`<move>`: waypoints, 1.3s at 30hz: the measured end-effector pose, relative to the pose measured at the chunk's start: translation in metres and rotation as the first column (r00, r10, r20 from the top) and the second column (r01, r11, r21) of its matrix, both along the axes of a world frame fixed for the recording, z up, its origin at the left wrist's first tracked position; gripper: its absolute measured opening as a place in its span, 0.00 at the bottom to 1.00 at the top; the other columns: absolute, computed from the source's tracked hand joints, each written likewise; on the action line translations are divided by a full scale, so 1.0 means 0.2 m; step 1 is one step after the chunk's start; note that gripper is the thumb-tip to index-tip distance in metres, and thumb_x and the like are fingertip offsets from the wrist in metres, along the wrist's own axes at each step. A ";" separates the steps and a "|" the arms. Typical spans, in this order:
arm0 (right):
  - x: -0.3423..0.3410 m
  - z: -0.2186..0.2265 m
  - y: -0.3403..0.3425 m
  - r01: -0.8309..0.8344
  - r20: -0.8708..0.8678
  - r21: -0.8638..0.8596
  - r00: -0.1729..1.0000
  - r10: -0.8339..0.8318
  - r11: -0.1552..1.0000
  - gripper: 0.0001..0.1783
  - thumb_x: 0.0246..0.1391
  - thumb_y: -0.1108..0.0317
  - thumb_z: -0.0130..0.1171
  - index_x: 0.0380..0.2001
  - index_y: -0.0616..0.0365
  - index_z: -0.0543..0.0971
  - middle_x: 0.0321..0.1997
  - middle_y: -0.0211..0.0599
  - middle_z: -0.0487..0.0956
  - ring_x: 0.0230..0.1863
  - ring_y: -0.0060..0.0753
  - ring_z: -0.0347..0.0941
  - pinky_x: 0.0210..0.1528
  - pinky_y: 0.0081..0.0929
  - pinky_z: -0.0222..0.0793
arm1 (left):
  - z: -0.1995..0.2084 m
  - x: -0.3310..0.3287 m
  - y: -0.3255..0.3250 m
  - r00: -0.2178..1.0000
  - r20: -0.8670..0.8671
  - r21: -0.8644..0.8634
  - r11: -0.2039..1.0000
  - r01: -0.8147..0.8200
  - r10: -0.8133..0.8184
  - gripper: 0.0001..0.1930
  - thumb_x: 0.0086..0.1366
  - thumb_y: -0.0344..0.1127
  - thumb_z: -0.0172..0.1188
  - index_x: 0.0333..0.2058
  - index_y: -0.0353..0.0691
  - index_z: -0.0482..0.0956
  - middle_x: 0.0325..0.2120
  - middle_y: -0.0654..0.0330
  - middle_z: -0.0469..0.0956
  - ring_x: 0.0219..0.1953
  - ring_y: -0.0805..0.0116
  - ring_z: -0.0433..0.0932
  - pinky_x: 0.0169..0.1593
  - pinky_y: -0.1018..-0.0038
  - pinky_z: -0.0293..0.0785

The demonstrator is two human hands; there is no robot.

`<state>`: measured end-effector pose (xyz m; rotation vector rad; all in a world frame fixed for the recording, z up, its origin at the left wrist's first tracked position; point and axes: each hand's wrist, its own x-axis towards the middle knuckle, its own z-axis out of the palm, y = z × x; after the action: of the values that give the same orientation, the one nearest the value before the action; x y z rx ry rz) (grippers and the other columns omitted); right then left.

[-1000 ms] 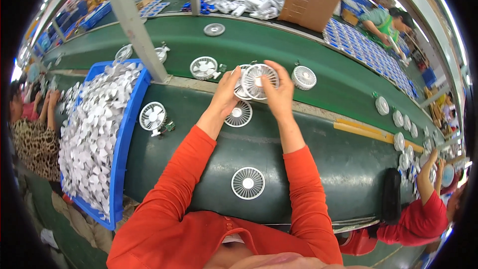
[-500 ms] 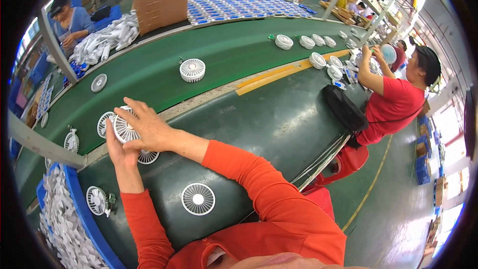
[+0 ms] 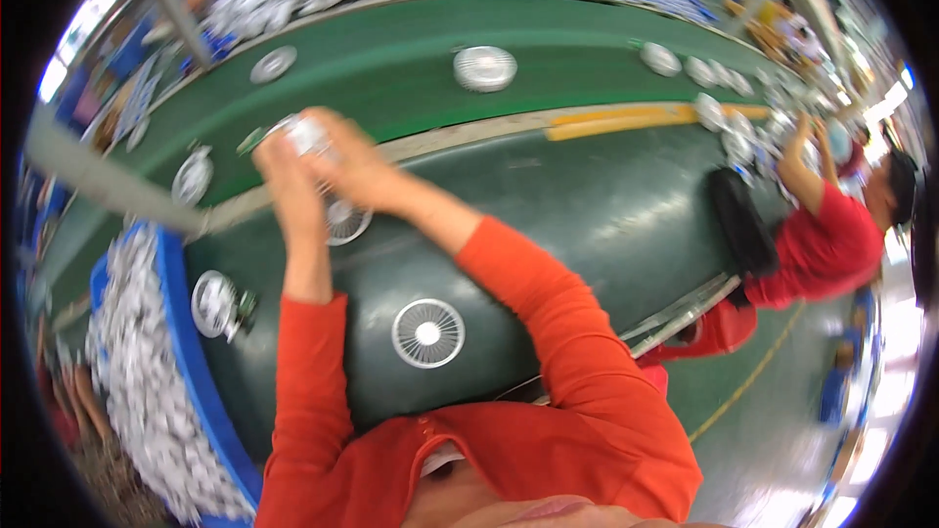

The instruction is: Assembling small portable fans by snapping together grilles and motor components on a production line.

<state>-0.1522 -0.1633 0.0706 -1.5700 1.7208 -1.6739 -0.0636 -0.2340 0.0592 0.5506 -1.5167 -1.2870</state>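
Both my hands hold one small white round fan part [image 3: 305,134] above the dark green table. My left hand [image 3: 284,171] grips it from the left and my right hand [image 3: 354,168] wraps it from the right; the picture is blurred there. Just below my hands a white fan grille [image 3: 346,220] lies flat on the table. Nearer to me lies another white round grille [image 3: 427,332]. A white fan unit [image 3: 215,302] sits at the left, beside the blue bin.
A blue bin [image 3: 186,352] full of white grilles stands at my left. A green conveyor belt [image 3: 391,88] behind carries several white fans [image 3: 485,67]. A person in red [image 3: 822,244] works at the right, by a black object [image 3: 739,222].
The view has swung and tilted further to the right. My hands stay together on the white fan part and have lifted a little away from the grille on the table.
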 end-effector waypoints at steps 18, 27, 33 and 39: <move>0.14 -0.02 0.14 0.000 -0.638 0.524 0.662 0.393 0.851 0.40 0.32 0.56 0.73 0.53 0.54 0.73 0.59 0.50 0.67 0.59 0.54 0.61 0.60 0.42 0.62 | -0.09 -0.12 -0.62 0.533 0.806 -0.438 0.865 0.244 0.258 0.10 0.61 0.37 0.55 0.42 0.46 0.74 0.37 0.51 0.80 0.43 0.49 0.77 0.45 0.56 0.72; -0.01 0.00 0.04 -0.143 -0.174 0.150 0.970 0.169 0.978 0.12 0.51 0.67 0.60 0.38 0.61 0.79 0.31 0.43 0.80 0.32 0.33 0.77 0.38 0.32 0.71 | -0.17 0.13 -0.49 0.957 0.172 0.382 0.911 0.155 -0.235 0.20 0.57 0.20 0.49 0.50 0.34 0.65 0.45 0.50 0.73 0.43 0.63 0.78 0.38 0.68 0.83; -0.10 0.00 0.04 0.050 0.246 0.126 0.966 -0.080 0.991 0.19 0.54 0.67 0.59 0.48 0.61 0.74 0.35 0.32 0.79 0.30 0.18 0.74 0.23 0.16 0.70 | -0.07 0.14 -0.21 0.773 -0.407 0.538 0.556 0.633 -0.486 0.18 0.66 0.32 0.50 0.54 0.37 0.65 0.49 0.54 0.73 0.49 0.60 0.76 0.52 0.59 0.75; 0.01 0.01 0.04 0.238 -0.377 -0.249 0.869 -0.320 0.939 0.22 0.50 0.74 0.55 0.52 0.58 0.73 0.52 0.47 0.71 0.51 0.48 0.70 0.52 0.37 0.67 | -0.08 0.15 -0.14 0.841 -0.190 0.518 0.676 0.524 -0.507 0.31 0.69 0.61 0.36 0.58 0.42 0.64 0.49 0.58 0.74 0.49 0.65 0.77 0.48 0.64 0.77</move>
<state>-0.1502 -0.1544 0.0719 -1.9593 2.1377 -1.7835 -0.0332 -0.2620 0.0439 0.4639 -1.2979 -2.2163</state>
